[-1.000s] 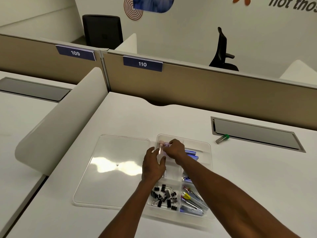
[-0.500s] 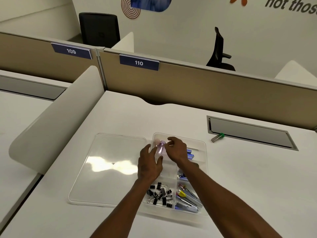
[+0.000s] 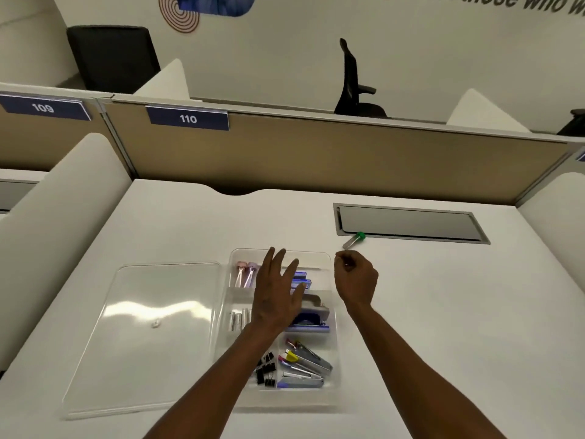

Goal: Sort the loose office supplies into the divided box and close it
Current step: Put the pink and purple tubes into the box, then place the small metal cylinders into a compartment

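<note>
From the head view I see the white counter (image 3: 427, 312) with the clear box (image 3: 332, 403) sitting at its middle and the clear lid (image 3: 142, 327) lying flat, touching the box's left side. My left hand (image 3: 278, 299) hovers over the middle of the box, palm down, fingers spread wide and holding nothing. My right hand (image 3: 356, 280) is just past the box's right edge, above the counter, fingers curled loosely inward; I cannot tell whether anything is pinched in them.

Inside the box, the far left compartment holds two small tubes (image 3: 245, 275) with pinkish caps, lying side by side. Just right of them, partly under my left fingers, are blue packs (image 3: 300, 278). The middle left compartment holds short silvery pieces (image 3: 239, 320), too small to name. A grey and blue stapler (image 3: 311, 315) lies in the middle right compartment, half hidden by my left hand. Near left, black clips (image 3: 266, 370) are heaped beside my forearm, and near right is a pile of metal tools (image 3: 304, 365) with a yellow and a red tip.

One green-capped tube (image 3: 354, 240) lies loose on the counter, beyond my right hand, touching the near edge of the grey hatch (image 3: 411, 223). A tan partition (image 3: 316, 153) with a label (image 3: 188, 118) reading 110 stands behind.
</note>
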Tool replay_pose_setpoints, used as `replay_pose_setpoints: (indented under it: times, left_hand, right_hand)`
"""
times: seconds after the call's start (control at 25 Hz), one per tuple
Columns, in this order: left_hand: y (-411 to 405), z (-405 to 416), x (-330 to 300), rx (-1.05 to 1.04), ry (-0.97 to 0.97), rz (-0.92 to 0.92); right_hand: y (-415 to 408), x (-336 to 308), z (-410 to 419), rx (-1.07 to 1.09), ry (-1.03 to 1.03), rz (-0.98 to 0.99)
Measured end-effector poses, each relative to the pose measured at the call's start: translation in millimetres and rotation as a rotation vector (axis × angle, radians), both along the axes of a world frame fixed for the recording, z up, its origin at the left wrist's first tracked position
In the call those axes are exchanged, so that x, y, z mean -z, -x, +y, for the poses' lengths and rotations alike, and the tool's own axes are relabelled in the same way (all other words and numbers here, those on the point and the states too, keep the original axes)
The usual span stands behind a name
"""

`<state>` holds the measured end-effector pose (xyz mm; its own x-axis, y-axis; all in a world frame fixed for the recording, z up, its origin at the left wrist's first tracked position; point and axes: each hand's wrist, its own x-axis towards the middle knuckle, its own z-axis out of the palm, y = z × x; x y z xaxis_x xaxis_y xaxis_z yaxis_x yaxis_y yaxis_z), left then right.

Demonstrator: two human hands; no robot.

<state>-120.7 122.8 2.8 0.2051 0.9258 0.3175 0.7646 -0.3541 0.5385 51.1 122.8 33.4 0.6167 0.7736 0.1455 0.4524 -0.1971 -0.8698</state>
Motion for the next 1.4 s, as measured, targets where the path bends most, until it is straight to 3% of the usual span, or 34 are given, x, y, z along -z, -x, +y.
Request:
replay_pose_setpoints:
  times: [0.16,0.36,0.56,0.8,0.92,1.16,1.28,1.4]
  left_hand:
    - [-40,11,0,0.093,-0.029,0.072]
    - [-54,15,23,0.104,0.055,0.247]
    - [-48,11,42,0.101,0.193,0.145]
    - [-47,6,38,0.111,0.177,0.224]
    - [-48,7,36,0.11,0.18,0.202]
    - [-46,6,33,0.082,0.128,-0.107]
    - [-42,-1,14,0.008,0.103,-0.291]
    - [-32,-4,-10,-0.196,0.26,-0.596]
  right_hand:
    - [-51,9,22,-0.03,0.164,-0.156]
    - [-95,24,54,-0.446,0.587,-0.657]
    - [-105,32,80,-0.62,0.676,-0.875]
    - [-97,56,81,-0.552,0.504,-0.773]
    - [-95,55,74,-0.452,0.351,-0.569]
    - [-49,11,48,-0.062,-0.049,-0.045]
    - [-14,-15,28,-0.124,-0.136,0.199]
    - [18,-27,8,-0.314,-0.146,0.249]
